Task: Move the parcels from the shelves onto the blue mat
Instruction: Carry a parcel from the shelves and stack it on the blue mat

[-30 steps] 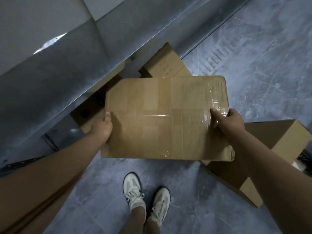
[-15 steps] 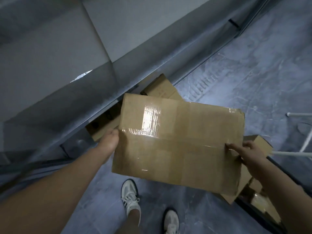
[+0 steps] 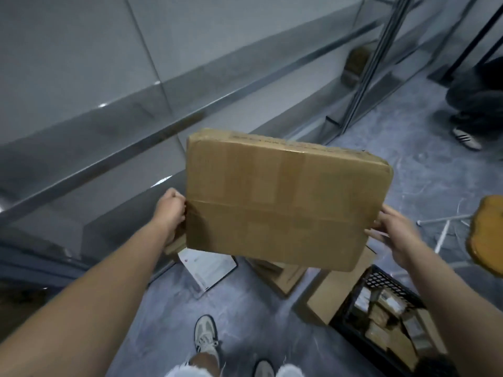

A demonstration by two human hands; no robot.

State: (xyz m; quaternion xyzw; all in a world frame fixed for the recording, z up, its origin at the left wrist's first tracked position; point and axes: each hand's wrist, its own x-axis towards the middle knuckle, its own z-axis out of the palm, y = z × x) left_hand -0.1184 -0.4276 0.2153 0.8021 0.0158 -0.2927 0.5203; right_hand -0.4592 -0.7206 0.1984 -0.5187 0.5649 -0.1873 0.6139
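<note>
Left hand: fingers curled tight against the left edge of the parcel, gripping it about halfway down that edge. Right hand: fingers less bent, pinching the lower part of the right edge, the thumb side towards the camera.

The parcel is a flat brown cardboard carton, taped. It is held clear of every surface at the centre of the frame, with its broad face towards the camera and its top edge tipped away.

Behind it, across the upper left, run the grey metal shelves. One dark, blurred item sits on a shelf at upper centre right; it cannot be identified.

Directly below the parcel, and partly hidden by it, cardboard boxes stand on the grey floor. A white labelled sheet leans just beside them, at lower centre. A black crate filled with small packets touches the boxes at lower right.

A white shoe of the carrier shows at the bottom centre. A white tube frame and a yellow-brown object stand at the right edge, near the right hand. A second person is at upper right, well apart.
</note>
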